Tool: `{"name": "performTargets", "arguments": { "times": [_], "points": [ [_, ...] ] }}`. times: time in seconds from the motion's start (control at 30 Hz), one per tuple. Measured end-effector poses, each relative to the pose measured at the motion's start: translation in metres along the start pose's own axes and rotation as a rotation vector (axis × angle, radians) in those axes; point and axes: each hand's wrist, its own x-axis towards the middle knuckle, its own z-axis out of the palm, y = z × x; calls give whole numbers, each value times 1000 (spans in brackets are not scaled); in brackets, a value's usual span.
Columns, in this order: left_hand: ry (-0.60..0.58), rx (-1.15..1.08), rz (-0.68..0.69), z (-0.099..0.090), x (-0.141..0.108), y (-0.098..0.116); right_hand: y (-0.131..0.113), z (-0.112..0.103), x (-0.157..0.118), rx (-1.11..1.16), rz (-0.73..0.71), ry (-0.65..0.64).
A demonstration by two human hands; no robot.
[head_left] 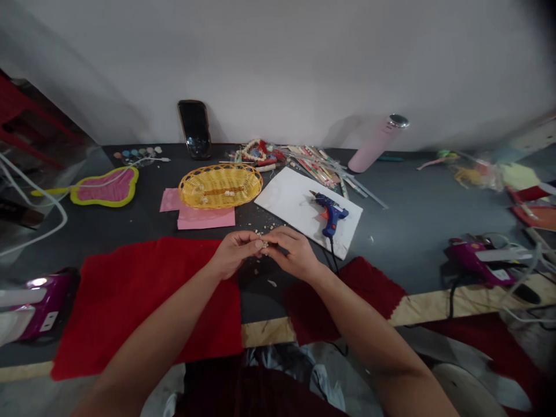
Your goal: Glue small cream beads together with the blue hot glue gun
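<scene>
My left hand (238, 252) and my right hand (292, 250) meet over the dark table, fingertips together. Between them they pinch a small cluster of pale, bead-like pieces (264, 245), too small to name surely. More tiny pale bits (257, 263) lie scattered on the table around my fingers. Just beyond my hands is a yellow oval woven basket (220, 204) with a few pale bits inside. A blue glue gun (332, 214) rests on a white board (286, 200) ahead of my right hand.
Red felt (152, 295) lies under my left forearm, darker red cloth (369, 289) by my right. Pink paper (206, 219) sits beneath the basket. A phone (195, 130) and pink bottle (376, 145) stand by the wall. Purple devices (478, 260) with cables flank the workspace.
</scene>
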Motion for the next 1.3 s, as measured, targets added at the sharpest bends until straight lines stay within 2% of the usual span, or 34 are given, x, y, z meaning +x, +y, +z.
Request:
{"name": "performTargets", "arguments": {
  "times": [0.13,0.27,0.6,0.9,1.3],
  "points": [
    [16,-141,-60,4,-1,0,-1,-1,0,27,20,24],
    [4,-187,-67,3,0,0,0,-2,-1,31,52,25],
    [-25,-76,-50,-2,1,1,3,-1,-2,2,3,-15],
    [-11,-91,-6,1,1,0,-1,-1,1,-16,1,99],
    [-27,-40,10,-1,1,-1,-1,-1,0,-19,-14,88]
  ]
}}
